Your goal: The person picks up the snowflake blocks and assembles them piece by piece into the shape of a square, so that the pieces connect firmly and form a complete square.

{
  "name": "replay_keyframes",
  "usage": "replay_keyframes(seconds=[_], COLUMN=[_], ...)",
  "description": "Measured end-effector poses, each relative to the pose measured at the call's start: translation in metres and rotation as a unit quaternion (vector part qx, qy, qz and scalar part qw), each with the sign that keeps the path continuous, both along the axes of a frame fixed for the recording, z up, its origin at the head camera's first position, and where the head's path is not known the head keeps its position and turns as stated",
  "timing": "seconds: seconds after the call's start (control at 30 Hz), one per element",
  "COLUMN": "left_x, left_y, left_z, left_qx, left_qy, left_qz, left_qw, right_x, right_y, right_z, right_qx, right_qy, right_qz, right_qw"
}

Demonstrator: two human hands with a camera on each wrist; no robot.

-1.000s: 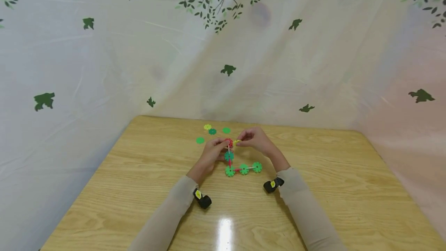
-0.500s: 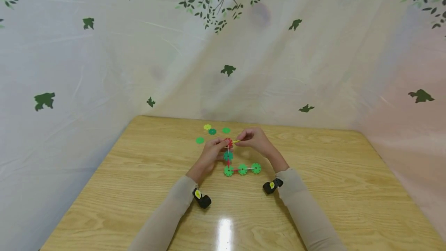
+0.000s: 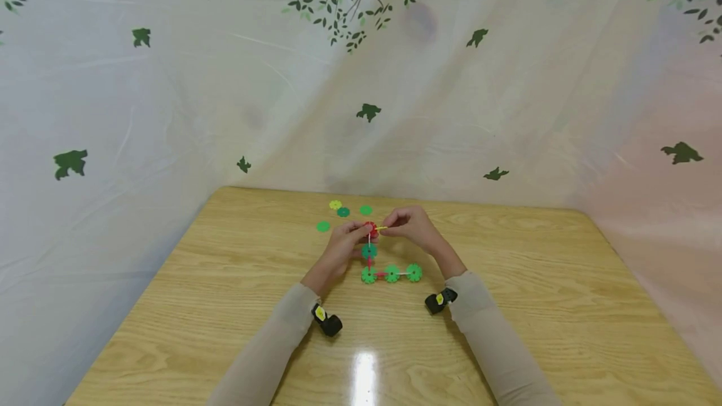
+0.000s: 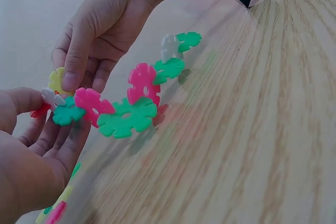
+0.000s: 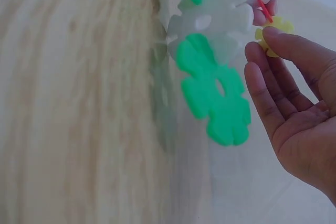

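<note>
My left hand [image 3: 340, 252] pinches a red notched snowflake disc [image 3: 370, 229] at the far end of an L-shaped chain. From there the chain runs toward me through a white disc and a teal disc [image 3: 369, 250] to a green corner disc [image 3: 369, 275], then bends right. Pink and white discs stand edge-on between the green ones, up to the green end disc [image 5: 215, 93]. My right hand [image 3: 416, 230] pinches a yellow snowflake disc [image 5: 283, 24] between thumb and fingers, its edge right at the red disc's rim. In the left wrist view, fingers partly cover the red disc.
Beyond my left hand lie loose discs on the wooden table [image 3: 254, 331]: a yellow one [image 3: 335, 205], a dark green one [image 3: 343, 212] and two lighter green ones [image 3: 366, 210]. A printed curtain [image 3: 429, 111] hangs behind the table.
The yellow disc has turned edge-on and now meets the red disc's rim. The near part of the chain has swung slightly left. Both hands stay in nearly the same place.
</note>
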State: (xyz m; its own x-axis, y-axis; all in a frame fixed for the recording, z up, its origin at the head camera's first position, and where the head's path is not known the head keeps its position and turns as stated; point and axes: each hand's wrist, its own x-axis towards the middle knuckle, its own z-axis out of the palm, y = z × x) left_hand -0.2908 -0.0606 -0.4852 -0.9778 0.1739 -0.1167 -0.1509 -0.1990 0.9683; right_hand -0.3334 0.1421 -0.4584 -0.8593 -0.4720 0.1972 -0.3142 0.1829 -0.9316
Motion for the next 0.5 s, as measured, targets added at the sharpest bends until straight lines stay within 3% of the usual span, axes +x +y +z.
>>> replay_keyframes(seconds=[0.3, 0.5], left_x=[0.0011, 0.0008], left_y=[-0.0004, 0.0003], left_z=[0.0018, 0.0023], left_qx=[-0.009, -0.006], left_qy=[0.002, -0.004], left_qz=[0.005, 0.024], left_qw=[0.9999, 0.9997], right_x=[-0.0029, -0.0001], right_y=[0.0036, 0.0034], right_z=[-0.0025, -0.0003], right_qx=[0.016, 0.029], right_qy=[0.019, 0.028], right_qz=[0.014, 0.015], right_qw=[0.9996, 0.9991])
